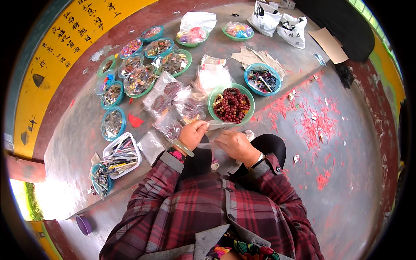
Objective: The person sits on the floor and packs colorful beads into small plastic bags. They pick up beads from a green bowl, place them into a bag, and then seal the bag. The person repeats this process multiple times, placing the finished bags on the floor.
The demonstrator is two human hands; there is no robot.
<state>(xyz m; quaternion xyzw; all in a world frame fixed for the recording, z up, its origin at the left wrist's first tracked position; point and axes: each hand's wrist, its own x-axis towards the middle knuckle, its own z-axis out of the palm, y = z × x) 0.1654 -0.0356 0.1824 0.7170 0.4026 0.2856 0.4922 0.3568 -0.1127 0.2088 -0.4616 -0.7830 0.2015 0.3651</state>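
Note:
My left hand [193, 135], with a pale bangle on its wrist, is closed with thumb and forefinger pinching the edge of a clear plastic bag [220, 123]. Close by on the right, my right hand [238, 145] has its fingers curled together; what they hold, if anything, is too small to make out. Just beyond both hands stands a green bowl [211, 105] heaped with dark red bead strings [234, 104]. Filled clear bags of beads [189, 105] lie beyond my left hand, beside a stack of flat clear bags [212, 80].
Several bowls of small trinkets [138, 78] stand at the far left. A white basket of pens [138, 164] is at the near left. A blue bowl of dark cords [247, 82] sits by the ledge edge. Red scraps [320, 123] litter the lower floor, right.

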